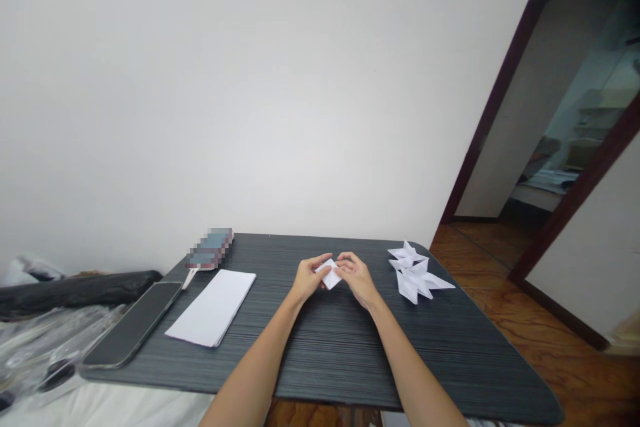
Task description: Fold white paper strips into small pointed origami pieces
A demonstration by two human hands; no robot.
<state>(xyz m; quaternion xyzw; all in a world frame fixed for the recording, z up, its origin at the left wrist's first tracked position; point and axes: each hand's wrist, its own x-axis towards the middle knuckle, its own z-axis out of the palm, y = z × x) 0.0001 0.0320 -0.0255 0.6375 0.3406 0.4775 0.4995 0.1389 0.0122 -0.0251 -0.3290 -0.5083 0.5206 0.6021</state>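
Part of the folding looked done: at the far right of the worktop point(340, 360), a cluster of folded white paper shapes point(416, 277) lay together, pointed and standing up in places, overlapping so closely that their number could not be told for certain. At the left, a stack of white paper point(213, 307) lay flat, its sheets apparently unfolded. Between these two, near the middle of the worktop, a small paper piece point(331, 279) seemed partway along, already creased into a compact form but without the spread points of the cluster. How many folds it lacked could not be judged. It was plain white and roughly diamond-shaped, with one corner toward the near side and faint crease lines across its face; the fingers covered parts of its edges. Both hands were grasping it, the left hand point(309, 278) pinching its left side and the right hand point(359, 276) its right, thumbs on the upper face. A dark phone-like slab point(134, 325) lay at the left edge, beside the stack.
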